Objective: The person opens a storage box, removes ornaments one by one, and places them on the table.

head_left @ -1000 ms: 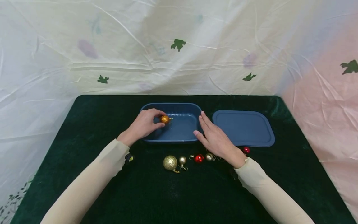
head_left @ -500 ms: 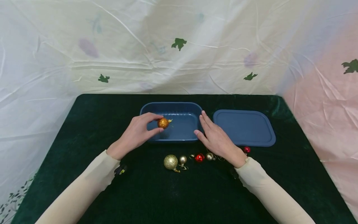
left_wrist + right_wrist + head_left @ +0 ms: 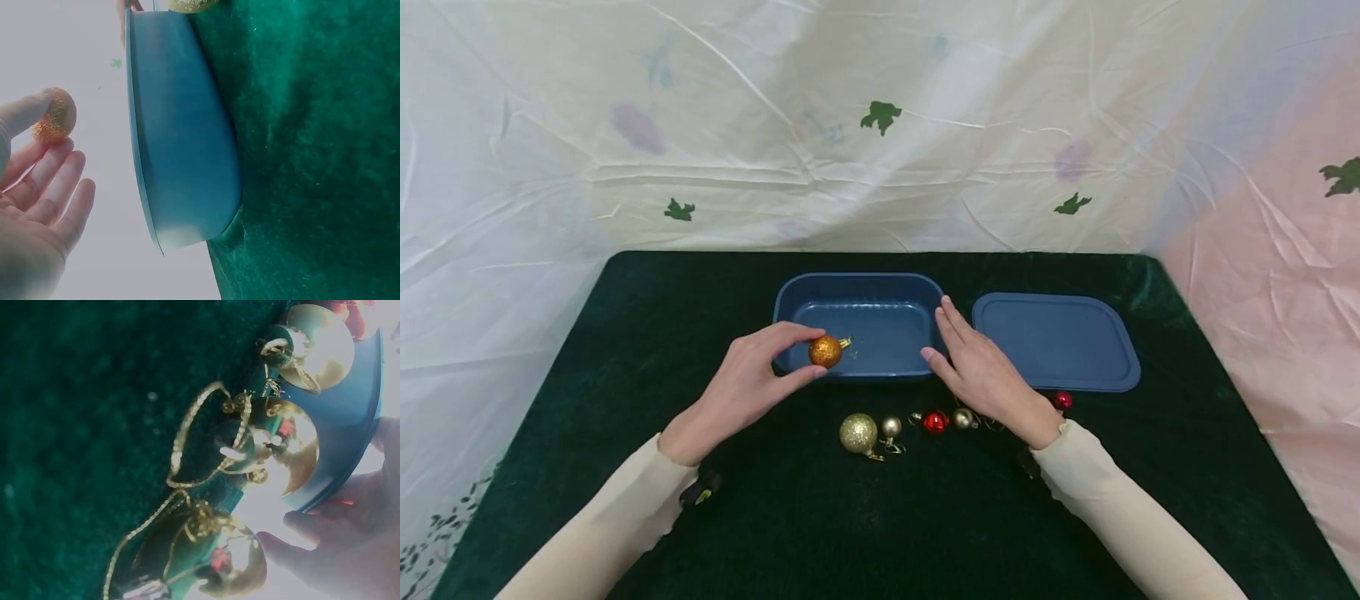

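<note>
In my left hand (image 3: pixel 737 385) an orange glittery Christmas bauble (image 3: pixel 825 352) with a gold cap is pinched between thumb and fingertips. It overlaps the front left of the blue box (image 3: pixel 857 280) in the head view. From the left wrist view the bauble (image 3: pixel 57 116) is raised beyond the box's rim, above the tablecloth, with the other fingers spread loosely. My right hand (image 3: pixel 981 371) lies with straight fingers along the box's right end, fingertips right at the rim. Shiny gold baubles (image 3: pixel 290 447) with looped cords show close by it in the right wrist view.
A blue lid (image 3: pixel 1056 342) lies flat to the box's right. Before the box are a large gold glitter bauble (image 3: pixel 858 433), a small gold one (image 3: pixel 891 427), a red one (image 3: pixel 936 422) and another gold one (image 3: pixel 962 418). A small red bauble (image 3: pixel 1062 400) sits near the lid's front edge.
My left hand has drawn back toward the front left with the orange bauble, from over the box's inside to its front left rim. My right hand stays in place.
</note>
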`<control>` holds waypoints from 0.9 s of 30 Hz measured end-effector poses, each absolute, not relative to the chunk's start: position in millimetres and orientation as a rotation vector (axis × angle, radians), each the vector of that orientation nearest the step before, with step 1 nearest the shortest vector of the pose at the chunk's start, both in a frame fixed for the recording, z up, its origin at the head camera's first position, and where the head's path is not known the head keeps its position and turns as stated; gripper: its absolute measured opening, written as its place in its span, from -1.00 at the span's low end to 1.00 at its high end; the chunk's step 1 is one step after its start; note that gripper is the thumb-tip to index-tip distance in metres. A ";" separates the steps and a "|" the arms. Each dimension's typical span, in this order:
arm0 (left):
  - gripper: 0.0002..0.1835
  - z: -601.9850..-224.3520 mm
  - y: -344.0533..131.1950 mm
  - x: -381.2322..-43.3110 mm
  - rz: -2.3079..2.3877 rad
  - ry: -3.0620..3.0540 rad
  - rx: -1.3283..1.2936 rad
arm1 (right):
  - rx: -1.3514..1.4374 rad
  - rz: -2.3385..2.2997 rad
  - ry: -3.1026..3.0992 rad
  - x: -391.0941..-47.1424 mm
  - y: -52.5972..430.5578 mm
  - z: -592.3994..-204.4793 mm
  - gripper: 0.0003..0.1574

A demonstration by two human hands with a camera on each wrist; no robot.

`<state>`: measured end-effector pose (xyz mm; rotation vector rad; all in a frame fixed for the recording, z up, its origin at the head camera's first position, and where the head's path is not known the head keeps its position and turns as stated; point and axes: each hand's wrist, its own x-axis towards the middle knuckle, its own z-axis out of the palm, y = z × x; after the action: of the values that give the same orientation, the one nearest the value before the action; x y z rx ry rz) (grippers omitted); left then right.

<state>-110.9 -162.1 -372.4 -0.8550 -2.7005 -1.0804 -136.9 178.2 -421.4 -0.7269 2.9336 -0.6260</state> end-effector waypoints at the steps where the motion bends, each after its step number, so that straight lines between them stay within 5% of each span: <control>1: -0.53 -372.3 -162.8 -109.0 -1.083 -2.697 -0.851 | -0.728 -0.626 2.935 -137.1 178.3 -421.3 0.04; 27: -0.50 -387.1 -185.9 -67.4 -1.069 -2.706 -0.857 | -0.728 -0.629 2.933 -137.3 177.8 -421.8 0.03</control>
<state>-67.4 -185.9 -387.1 -0.8567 -2.7057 -1.0695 -137.3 177.8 -421.8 -0.7277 2.9331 -0.6289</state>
